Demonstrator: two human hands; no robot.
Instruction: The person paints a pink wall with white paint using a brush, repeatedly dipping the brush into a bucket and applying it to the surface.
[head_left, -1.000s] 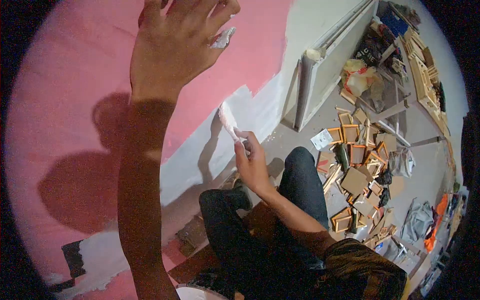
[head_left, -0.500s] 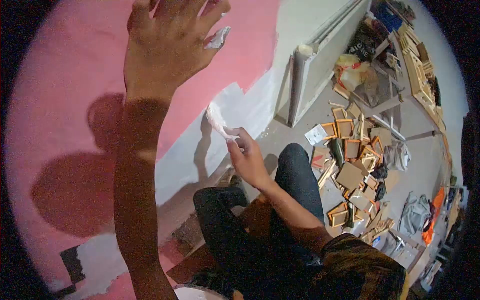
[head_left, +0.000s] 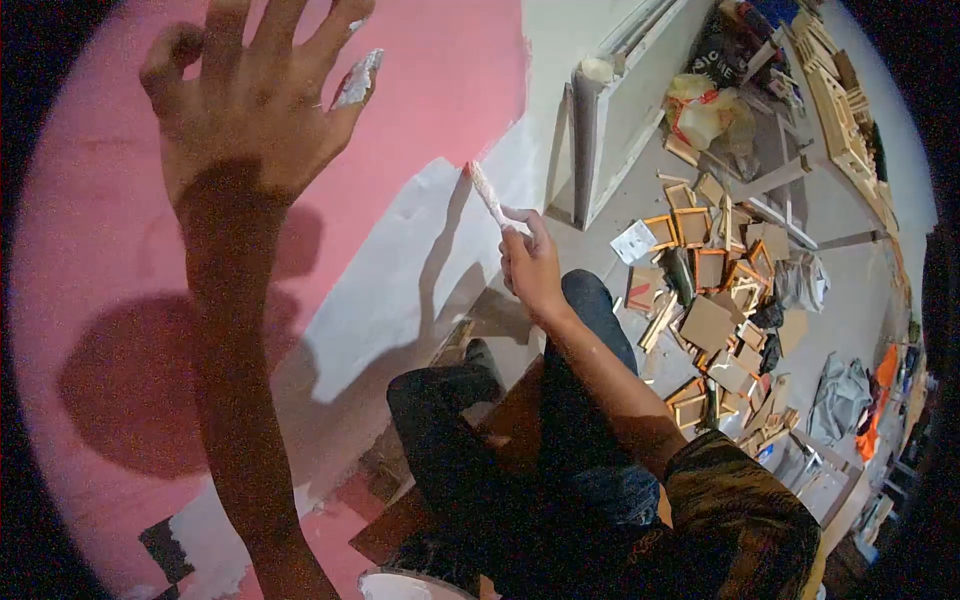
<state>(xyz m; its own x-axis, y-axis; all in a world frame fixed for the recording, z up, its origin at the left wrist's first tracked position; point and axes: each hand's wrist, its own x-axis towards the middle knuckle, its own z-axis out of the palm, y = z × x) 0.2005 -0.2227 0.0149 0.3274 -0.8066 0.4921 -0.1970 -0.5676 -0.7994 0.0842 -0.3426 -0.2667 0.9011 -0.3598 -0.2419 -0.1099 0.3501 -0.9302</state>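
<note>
My left hand (head_left: 245,115) is spread out at the upper left, in front of the pink wall (head_left: 440,80). White paint coats its thumb. In my right hand (head_left: 530,265) is a slim paintbrush (head_left: 486,195) smeared with whitish paint, my fingers closed round its lower end. The brush tip is right at the border where the pink paint meets a white patch (head_left: 390,240) on the wall. Its long shadow falls across the white patch.
A white panel (head_left: 635,130) leans at the top. On the floor to the right lies a pile of wooden frames and board pieces (head_left: 710,320), with plastic bags (head_left: 700,110) beyond. A table (head_left: 850,130) carries more frames. At the bottom sits a white-rimmed container (head_left: 410,585).
My right hand has moved up and to the right with the paintbrush, whose tip now meets the pink edge. My left hand appears farther left, still spread.
</note>
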